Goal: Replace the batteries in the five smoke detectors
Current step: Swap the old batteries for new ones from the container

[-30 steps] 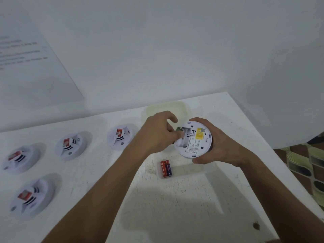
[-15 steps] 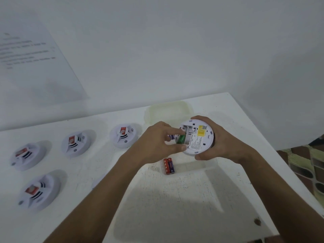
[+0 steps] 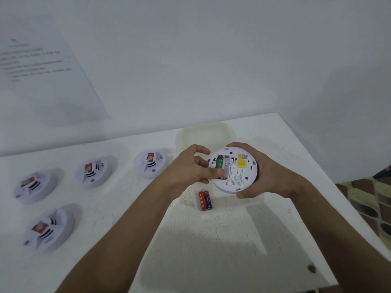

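The right hand (image 3: 273, 174) held the smoke detector (image 3: 233, 169) back-side up just above the counter (image 3: 211, 240), fingers curled round its far and near rim. In the open battery bay a green battery (image 3: 219, 162) lay in the slot on the bay's left side, its long axis running from the detector's far edge toward its near edge, and the slot beside it, toward the yellow label (image 3: 242, 163), looked bare. The left hand (image 3: 190, 172) sat just left of the detector, its thumb (image 3: 218, 171) laid across the bay and pressing at the near end of the green battery, while the other fingers hung loosely curled off the detector's left edge and held nothing.

A pair of red batteries (image 3: 204, 200) lay side by side on the counter just near-left of the detector, below the left hand, their long axes roughly parallel to the bay. The left hand was the nearer one to them. Whether they were the spent cells or the fresh ones could not be told.

Judging by this, filling the second slot would mean bringing a cell in from the detector's left, already aligned with the bay.

The four other detectors (image 3: 151, 163) lay face up well to the left of the held one.
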`<state>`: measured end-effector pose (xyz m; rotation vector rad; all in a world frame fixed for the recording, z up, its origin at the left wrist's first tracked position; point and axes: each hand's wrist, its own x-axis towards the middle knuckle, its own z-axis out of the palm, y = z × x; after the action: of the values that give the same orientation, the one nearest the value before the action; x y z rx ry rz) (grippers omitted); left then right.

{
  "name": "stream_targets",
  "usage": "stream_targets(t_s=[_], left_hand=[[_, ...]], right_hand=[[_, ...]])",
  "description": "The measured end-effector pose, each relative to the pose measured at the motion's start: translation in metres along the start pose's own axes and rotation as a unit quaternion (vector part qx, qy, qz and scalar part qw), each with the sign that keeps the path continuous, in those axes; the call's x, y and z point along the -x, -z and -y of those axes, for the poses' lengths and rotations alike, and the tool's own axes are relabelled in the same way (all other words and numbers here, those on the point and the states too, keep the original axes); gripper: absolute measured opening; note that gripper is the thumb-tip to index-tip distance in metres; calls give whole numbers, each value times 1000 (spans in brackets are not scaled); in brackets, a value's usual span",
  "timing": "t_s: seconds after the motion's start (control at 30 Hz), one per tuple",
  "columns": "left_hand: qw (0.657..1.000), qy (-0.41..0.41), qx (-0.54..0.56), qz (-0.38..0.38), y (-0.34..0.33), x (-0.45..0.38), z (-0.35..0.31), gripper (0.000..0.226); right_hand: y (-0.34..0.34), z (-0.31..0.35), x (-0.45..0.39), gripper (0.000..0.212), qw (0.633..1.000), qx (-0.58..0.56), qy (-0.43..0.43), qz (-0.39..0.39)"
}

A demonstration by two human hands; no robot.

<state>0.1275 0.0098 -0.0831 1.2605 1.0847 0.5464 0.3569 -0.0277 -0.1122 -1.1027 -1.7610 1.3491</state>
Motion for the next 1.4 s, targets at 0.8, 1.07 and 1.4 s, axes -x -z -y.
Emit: stream_targets(t_s=[0.8, 1.07, 1.4], left_hand=[[791, 92, -605, 24, 30, -91, 7, 34], [866, 52, -492, -76, 28, -83, 10, 33], [923, -87, -313, -207, 28, -44, -15, 10]], right_hand=[[21, -23, 14, 101, 998, 9, -26, -60], [24, -26, 16, 100, 997, 11, -34, -67], [15, -13, 10, 97, 999, 1, -10, -53]])
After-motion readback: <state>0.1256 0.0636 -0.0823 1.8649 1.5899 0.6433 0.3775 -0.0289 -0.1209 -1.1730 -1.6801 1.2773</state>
